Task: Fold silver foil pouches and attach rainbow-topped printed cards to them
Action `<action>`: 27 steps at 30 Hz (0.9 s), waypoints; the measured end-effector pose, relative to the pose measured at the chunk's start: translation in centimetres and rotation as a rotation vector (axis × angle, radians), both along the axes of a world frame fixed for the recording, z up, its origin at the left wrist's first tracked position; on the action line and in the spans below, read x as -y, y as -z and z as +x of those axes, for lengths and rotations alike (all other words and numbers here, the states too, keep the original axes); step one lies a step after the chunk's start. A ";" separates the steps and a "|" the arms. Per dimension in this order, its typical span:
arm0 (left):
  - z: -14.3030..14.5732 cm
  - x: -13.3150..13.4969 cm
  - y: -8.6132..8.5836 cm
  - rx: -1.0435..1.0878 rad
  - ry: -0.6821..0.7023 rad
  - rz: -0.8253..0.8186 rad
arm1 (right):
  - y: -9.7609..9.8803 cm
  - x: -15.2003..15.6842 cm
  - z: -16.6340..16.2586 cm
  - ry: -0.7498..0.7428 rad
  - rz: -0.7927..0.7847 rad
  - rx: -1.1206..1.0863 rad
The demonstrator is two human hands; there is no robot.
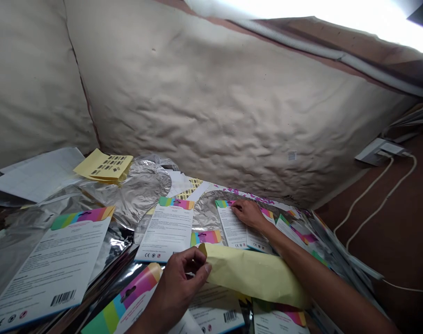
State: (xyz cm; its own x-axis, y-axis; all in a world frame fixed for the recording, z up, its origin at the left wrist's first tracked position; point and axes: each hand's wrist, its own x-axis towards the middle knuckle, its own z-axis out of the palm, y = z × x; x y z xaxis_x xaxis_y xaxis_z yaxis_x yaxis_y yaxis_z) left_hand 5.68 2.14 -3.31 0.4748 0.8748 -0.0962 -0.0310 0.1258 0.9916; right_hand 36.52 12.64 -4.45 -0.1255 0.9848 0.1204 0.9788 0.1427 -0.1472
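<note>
My left hand (183,280) pinches the corner of a pale yellow paper sheet (253,273) between thumb and fingers. The sheet bends across to the right, its far end under my right forearm. My right hand (249,214) is over the top edge of a white printed card packet (230,226) with a rainbow header. Its fingertips are drawn together at the header; whatever may be between them is too small to make out. Beside it lies another such packet (258,241), partly covered by my right hand and arm. More packets lie under the yellow sheet, partly hidden.
Other card packets (166,227) lie across clear plastic wrapping (145,183). At the back left sit yellow label sheets (105,165) and white papers (41,174). A padded cream wall (214,102) rises behind. On the right, cables hang from a white socket box (378,150).
</note>
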 end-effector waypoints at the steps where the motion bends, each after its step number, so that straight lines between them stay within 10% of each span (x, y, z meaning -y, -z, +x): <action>1: -0.1 0.0 -0.2 0.002 0.009 -0.005 | 0.0 0.2 0.1 -0.018 -0.022 -0.021; 8: 0.1 -0.1 0.0 0.054 -0.042 -0.187 | -0.1 1.1 0.0 -0.067 -0.121 -0.250; 14: 0.3 -1.1 1.0 0.125 -0.081 -0.285 | -5.3 3.6 -1.9 -0.099 -0.139 -0.531; 19: 0.0 -1.2 0.9 0.215 -0.044 -0.278 | -7.9 9.7 -6.2 -0.307 -0.582 -0.761; 27: 0.1 -0.2 0.5 0.206 0.090 -0.416 | -7.5 12.5 -8.9 -0.244 -0.378 -0.654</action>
